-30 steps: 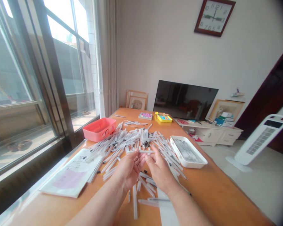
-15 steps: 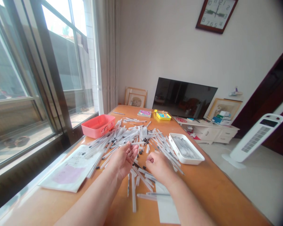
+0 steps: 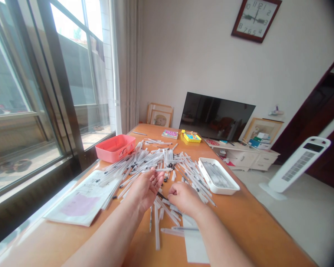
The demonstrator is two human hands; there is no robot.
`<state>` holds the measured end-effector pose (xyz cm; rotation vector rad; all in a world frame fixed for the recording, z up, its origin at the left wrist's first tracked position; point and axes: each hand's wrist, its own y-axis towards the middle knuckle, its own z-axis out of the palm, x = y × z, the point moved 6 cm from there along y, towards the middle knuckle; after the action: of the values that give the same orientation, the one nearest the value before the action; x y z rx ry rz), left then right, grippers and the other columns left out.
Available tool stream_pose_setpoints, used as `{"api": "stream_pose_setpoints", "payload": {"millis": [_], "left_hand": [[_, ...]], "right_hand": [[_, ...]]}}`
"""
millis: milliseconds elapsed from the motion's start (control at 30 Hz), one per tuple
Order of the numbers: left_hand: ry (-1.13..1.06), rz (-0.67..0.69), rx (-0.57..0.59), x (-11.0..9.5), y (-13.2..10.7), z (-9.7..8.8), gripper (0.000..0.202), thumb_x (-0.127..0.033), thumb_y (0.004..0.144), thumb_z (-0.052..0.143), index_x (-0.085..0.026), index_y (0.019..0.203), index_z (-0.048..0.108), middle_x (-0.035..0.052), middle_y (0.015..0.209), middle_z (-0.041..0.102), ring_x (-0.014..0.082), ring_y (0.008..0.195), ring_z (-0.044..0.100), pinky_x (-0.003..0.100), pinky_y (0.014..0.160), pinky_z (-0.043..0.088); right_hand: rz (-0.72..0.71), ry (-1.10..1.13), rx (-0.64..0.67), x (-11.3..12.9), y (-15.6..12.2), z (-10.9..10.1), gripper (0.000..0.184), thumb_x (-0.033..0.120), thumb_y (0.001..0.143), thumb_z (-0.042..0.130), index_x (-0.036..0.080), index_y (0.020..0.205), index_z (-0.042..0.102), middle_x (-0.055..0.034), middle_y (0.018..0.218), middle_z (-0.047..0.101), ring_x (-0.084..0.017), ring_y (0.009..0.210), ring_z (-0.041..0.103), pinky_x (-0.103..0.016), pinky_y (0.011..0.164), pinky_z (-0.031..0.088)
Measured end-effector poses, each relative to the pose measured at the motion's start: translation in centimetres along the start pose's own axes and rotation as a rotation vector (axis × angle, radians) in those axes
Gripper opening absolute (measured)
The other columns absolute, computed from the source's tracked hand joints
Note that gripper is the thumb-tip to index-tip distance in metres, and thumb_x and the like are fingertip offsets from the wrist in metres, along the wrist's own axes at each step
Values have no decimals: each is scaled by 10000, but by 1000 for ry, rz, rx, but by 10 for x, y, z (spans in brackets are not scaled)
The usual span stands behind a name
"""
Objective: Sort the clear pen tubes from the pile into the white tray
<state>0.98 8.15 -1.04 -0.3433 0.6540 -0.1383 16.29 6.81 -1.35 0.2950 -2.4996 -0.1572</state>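
A heap of clear plastic pen barrels (image 3: 153,163), many with black tips, covers the middle of the orange wooden table (image 3: 239,222). My left hand (image 3: 144,191) lies at the heap's near edge, palm turned up, fingers apart and holding nothing. Beside it, my right hand (image 3: 183,198) has curled fingers pinched together. A thin dark-tipped pen (image 3: 161,195) lies just off those fingertips, and I cannot tell whether they hold it. Several loose pens (image 3: 157,226) lie below both hands.
A white tray (image 3: 225,189) holding sorted pens stands right of the heap, and a pink plastic box (image 3: 114,148) stands left of it. Papers (image 3: 78,204) lie at the window side. A yellow box (image 3: 191,137) and a booklet (image 3: 170,134) sit at the far end.
My right hand has closed its fingers and moved left, closer to my left hand. My left hand has turned palm up and stayed near the heap's edge. The view has shifted slightly.
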Motion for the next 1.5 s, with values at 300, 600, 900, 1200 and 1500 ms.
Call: {"api": "stream_pose_setpoints", "payload": {"millis": [300,600,900,1200,1500], "left_hand": [[-48,24,5,-6,1,0,21,-97,894,583,-117,897,576,122,850,701,143,674,712,226,629,616],[39,-1,75,7,-1,3,59,-125,873,632,-125,917,594,126,876,710,156,742,728,225,675,614],[108,26,126,8,-2,4,88,-152,863,654,-128,930,603,124,879,712,153,751,726,220,677,608],[127,38,133,10,-1,4,104,-147,852,666,-136,924,592,109,856,699,164,771,729,232,690,607],[179,78,156,10,-4,7,118,-143,844,673,-130,931,596,106,838,691,167,775,726,237,688,601]], "right_hand": [[43,482,-145,-3,1,-21,97,279,799,588,192,764,613,7,656,634,-149,599,544,-249,566,389],[12,799,-293,5,-8,-51,172,326,830,645,187,930,646,-13,791,641,-161,735,575,-280,690,469],[-24,705,-314,10,-11,-56,120,305,843,638,202,903,628,-9,794,640,-167,745,588,-281,699,469],[-60,646,-329,15,-13,-59,83,270,836,629,200,880,632,-5,785,647,-157,727,580,-263,681,459],[-65,638,-310,17,-13,-59,77,269,838,623,201,872,627,1,771,641,-157,718,579,-258,667,454]]}}
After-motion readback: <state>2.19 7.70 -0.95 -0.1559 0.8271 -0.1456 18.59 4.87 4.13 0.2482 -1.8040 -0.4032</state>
